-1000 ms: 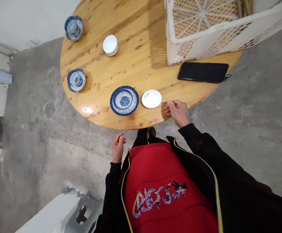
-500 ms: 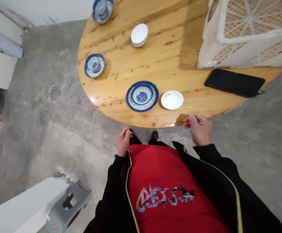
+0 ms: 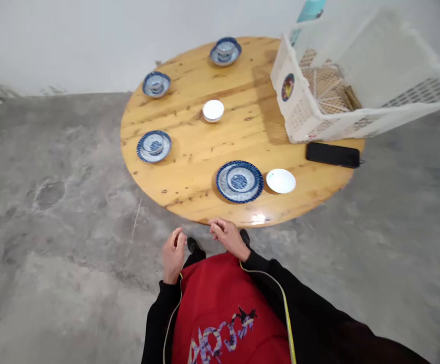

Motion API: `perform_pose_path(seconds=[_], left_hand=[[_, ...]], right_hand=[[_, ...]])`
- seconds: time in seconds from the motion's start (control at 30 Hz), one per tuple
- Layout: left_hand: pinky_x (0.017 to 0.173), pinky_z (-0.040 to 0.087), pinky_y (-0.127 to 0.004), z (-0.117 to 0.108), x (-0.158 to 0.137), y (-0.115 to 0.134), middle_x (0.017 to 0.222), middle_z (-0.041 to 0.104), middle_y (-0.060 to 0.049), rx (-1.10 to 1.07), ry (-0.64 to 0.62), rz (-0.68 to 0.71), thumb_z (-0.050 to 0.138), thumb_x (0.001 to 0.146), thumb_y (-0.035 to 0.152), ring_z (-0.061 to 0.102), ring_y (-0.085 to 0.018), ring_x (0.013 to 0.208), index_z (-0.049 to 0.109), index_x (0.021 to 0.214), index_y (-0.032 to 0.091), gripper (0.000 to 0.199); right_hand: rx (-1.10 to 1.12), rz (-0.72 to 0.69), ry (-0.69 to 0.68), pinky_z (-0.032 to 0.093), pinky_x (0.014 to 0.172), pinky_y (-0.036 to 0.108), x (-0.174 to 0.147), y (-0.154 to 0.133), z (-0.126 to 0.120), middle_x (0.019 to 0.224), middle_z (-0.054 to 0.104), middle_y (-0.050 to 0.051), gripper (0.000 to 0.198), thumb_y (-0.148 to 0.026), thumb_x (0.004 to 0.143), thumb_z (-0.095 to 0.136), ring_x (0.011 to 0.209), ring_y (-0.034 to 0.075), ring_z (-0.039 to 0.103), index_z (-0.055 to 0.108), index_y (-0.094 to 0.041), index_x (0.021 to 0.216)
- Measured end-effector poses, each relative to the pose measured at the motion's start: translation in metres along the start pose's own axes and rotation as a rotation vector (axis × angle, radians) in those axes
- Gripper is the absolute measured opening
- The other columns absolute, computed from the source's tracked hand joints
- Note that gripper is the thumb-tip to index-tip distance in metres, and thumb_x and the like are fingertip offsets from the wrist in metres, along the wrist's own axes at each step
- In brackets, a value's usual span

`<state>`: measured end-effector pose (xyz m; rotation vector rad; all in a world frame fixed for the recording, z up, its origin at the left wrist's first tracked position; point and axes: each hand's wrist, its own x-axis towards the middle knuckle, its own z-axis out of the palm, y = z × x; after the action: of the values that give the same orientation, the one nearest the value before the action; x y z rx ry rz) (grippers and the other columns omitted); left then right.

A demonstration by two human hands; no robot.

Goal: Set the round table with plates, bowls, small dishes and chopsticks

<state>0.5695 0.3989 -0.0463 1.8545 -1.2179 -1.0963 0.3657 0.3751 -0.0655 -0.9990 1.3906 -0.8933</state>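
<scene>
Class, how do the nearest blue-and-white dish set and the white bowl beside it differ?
The blue-and-white dish set is patterned; the white bowl looks mostly plain. The set is wider than the bowl. The set shows a smaller piece nested inside; the bowl shows none. Both sit on the table.

The shirt [image 3: 220, 298] bears a row of patterned letters [image 3: 220, 337], too stylised to read for certain. The crate [image 3: 306, 119] carries a round badge [image 3: 288, 87], any wording on it too small to read
</scene>
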Motion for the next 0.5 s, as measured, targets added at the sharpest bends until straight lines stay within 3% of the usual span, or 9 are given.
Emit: perform_pose_path(seconds=[0.13,0.23,0.37,0.5], left_hand=[[0.074,0.058,-0.034,-0.046,0.026,-0.011,0.087,0.075,-0.007,-0.017,-0.011,0.019,0.060,0.088,0.049,0.071,-0.020,0.072,0.074,0.106,0.019,0.037],[0.071,0.058,-0.032,-0.054,0.052,-0.006,0.087,0.075,-0.008,-0.070,-0.065,0.077,0.060,0.087,0.047,0.071,-0.020,0.071,0.074,0.104,0.018,0.036],[0.072,0.056,-0.031,-0.041,0.087,0.008,0.084,0.075,-0.005,-0.109,-0.170,0.145,0.059,0.088,0.041,0.071,-0.019,0.068,0.074,0.103,0.018,0.031],[0.074,0.056,-0.031,-0.023,0.123,0.024,0.082,0.076,-0.005,-0.114,-0.243,0.198,0.057,0.091,0.038,0.073,-0.020,0.073,0.074,0.105,0.019,0.029]], right_hand=[[0.029,-0.002,-0.029,0.047,0.053,0.028,0.004,0.002,0.059,0.068,0.065,0.000,0.028,-0.048,0.082,0.054,0.052,0.017,0.061,0.066,-0.022,0.087],[0.017,-0.016,0.016,0.046,0.051,0.028,0.013,-0.005,0.076,0.068,0.065,0.000,0.027,-0.048,0.082,0.054,0.052,0.017,0.060,0.064,-0.023,0.081],[-0.062,-0.093,0.121,0.046,0.051,0.028,0.042,-0.029,0.066,0.068,0.066,0.002,0.030,-0.049,0.084,0.054,0.054,0.017,0.060,0.060,-0.023,0.070],[-0.185,-0.164,0.254,0.047,0.053,0.029,0.105,-0.062,0.027,0.068,0.069,0.005,0.030,-0.048,0.084,0.055,0.056,0.019,0.062,0.066,-0.021,0.075]])
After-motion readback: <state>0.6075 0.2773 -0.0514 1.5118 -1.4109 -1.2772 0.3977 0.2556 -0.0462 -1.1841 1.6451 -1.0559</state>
